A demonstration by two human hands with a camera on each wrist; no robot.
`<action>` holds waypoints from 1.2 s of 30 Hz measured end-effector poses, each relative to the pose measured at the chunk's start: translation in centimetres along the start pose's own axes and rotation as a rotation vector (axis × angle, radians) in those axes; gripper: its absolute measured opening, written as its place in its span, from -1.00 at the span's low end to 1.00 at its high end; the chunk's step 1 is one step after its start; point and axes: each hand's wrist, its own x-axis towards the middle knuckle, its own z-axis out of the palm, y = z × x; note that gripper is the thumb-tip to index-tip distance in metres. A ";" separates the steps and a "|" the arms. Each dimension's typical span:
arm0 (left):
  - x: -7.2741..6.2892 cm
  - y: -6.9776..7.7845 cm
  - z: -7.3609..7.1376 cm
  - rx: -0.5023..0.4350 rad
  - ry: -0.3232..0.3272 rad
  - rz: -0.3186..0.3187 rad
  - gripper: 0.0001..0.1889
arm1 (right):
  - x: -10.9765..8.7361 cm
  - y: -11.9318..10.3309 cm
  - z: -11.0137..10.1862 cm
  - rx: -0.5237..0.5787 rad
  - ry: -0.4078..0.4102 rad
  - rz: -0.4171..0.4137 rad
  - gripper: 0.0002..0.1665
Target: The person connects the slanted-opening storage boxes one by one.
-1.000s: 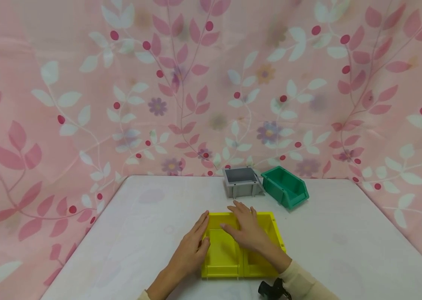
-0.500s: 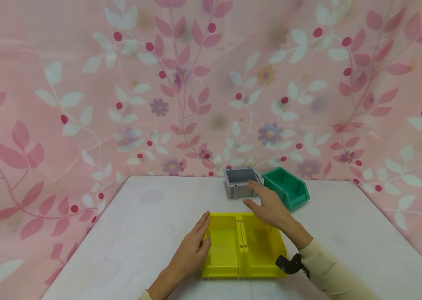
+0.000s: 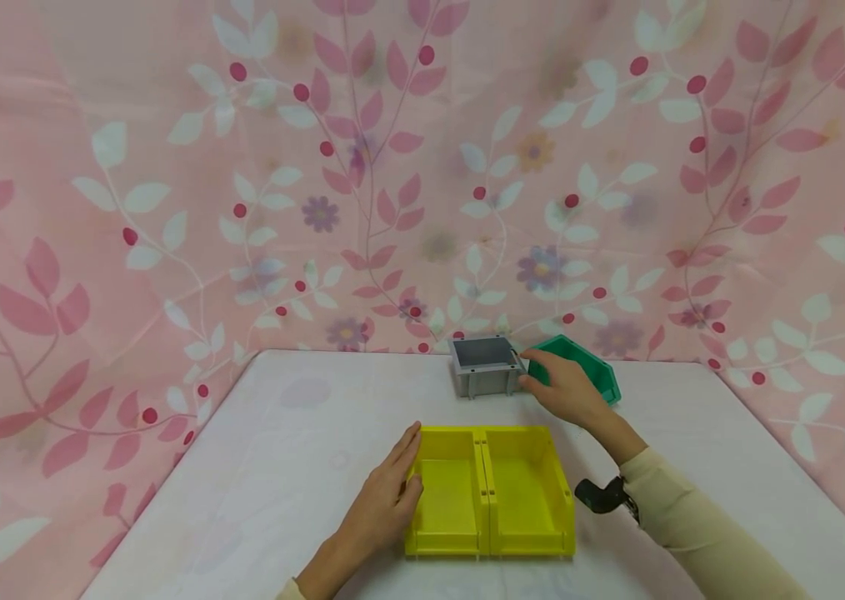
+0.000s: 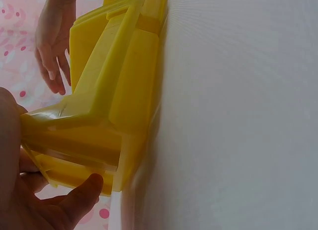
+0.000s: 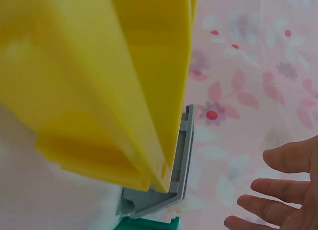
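Two yellow plastic bins, the left bin (image 3: 448,500) and the right bin (image 3: 527,492), stand side by side on the table. My left hand (image 3: 381,504) lies along the outer wall of the left bin, its fingers straight. In the left wrist view its thumb (image 4: 84,197) is close to that wall. Beyond the yellow bins, my right hand (image 3: 568,392) reaches over the green bin (image 3: 598,375), partly hiding it. Its fingertips are right at the near right side of the grey bin (image 3: 486,381). The right wrist view shows its fingers (image 5: 276,190) spread and holding nothing.
The grey and green bins stand close together near the back edge of the white table (image 3: 302,433). A pink floral cloth (image 3: 422,167) hangs behind it. A black camera device (image 3: 602,497) sits on the right wrist, beside the yellow bins.
My right hand has risen off the yellow bins and moved forward and right to the grey and green bins. The left hand has stayed at the left yellow bin.
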 end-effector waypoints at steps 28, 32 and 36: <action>0.2 -0.3 0.2 -0.008 -0.018 -0.011 -0.37 | 5.1 4.5 2.4 -0.049 -0.289 0.024 -0.43; 0.2 -0.3 0.2 -0.008 -0.016 -0.011 -0.37 | 5.3 4.9 2.9 -0.054 -0.303 0.001 -0.44; 0.2 -0.3 0.1 0.000 -0.009 -0.008 -0.37 | 5.2 4.7 3.3 -0.021 -0.289 -0.039 -0.45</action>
